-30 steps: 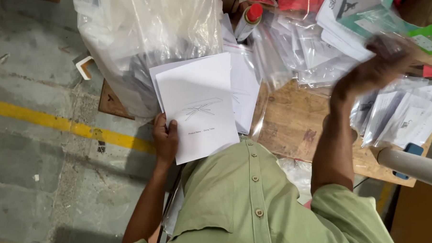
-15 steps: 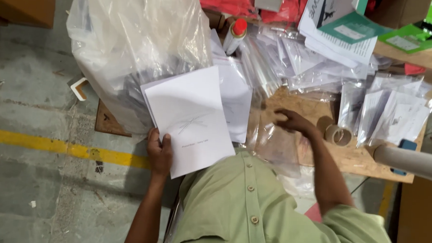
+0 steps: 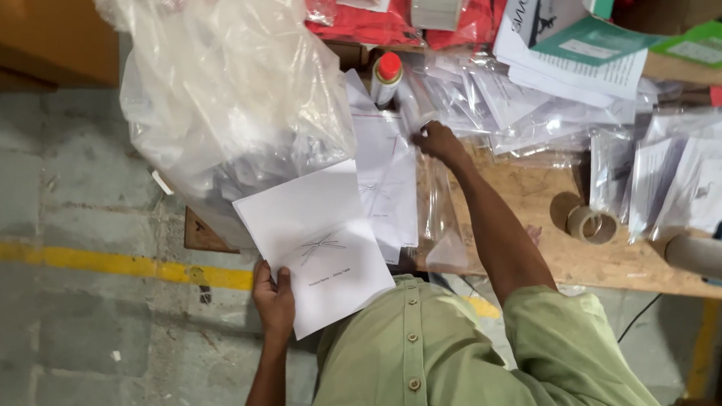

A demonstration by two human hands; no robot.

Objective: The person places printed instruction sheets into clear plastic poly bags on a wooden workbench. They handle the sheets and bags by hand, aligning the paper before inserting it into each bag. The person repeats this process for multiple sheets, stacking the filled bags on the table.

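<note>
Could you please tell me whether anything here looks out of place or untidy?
Yes: clear sleeves lie in a loose, overlapping heap across the bench, and a big plastic bag slumps over its left end.

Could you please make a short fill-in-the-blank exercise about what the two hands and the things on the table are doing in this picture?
1. The left hand holds a white paper sheet with a small ____ drawing on it.
2. The right hand touches a clear plastic sleeve lying on the ____ table.
3. The small white bottle has a ____ cap.
4. The roll of clear tape lies to the ____ of the right arm.

Missing words: black; wooden; red; right
</note>
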